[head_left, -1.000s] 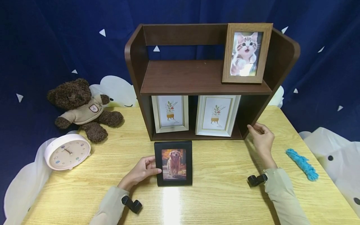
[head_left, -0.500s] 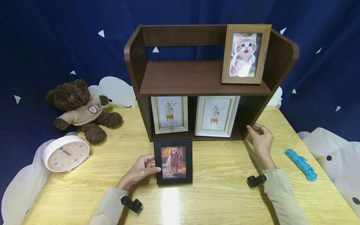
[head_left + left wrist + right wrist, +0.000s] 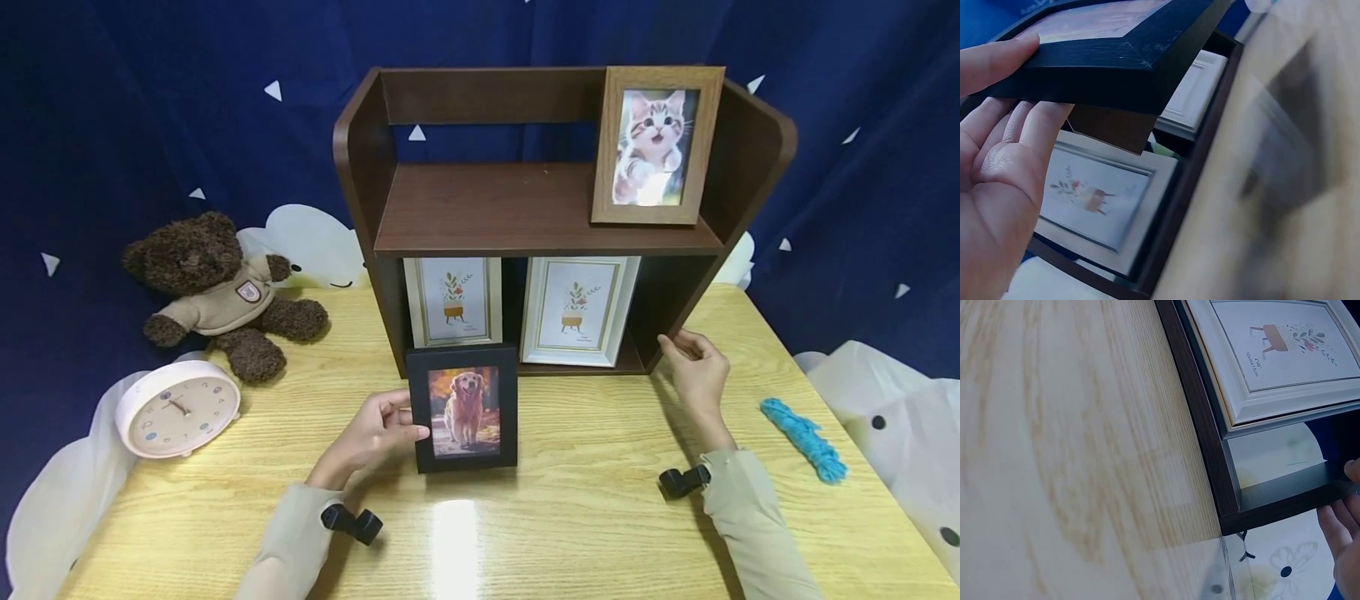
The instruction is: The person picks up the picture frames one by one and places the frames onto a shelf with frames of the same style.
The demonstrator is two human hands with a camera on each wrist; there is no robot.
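Observation:
In the head view my left hand grips the left edge of a black photo frame with a golden dog picture, thumb in front and fingers behind. The left wrist view shows a brown stand flap under the frame. Two cream and white photo frames with potted-plant prints stand in the lower level of the dark brown bookshelf; the black frame overlaps the bottom of the left one. My right hand pinches the shelf's right side panel near its foot, thumb inside and fingers outside.
A wood-coloured photo frame with a kitten picture stands on the upper shelf at right. A brown teddy bear and a white clock are at left. A blue yarn bundle lies near the table's right edge.
My left hand has moved the black photo frame up and away from me, towards the shelf's lower left. My right hand stays on the side panel.

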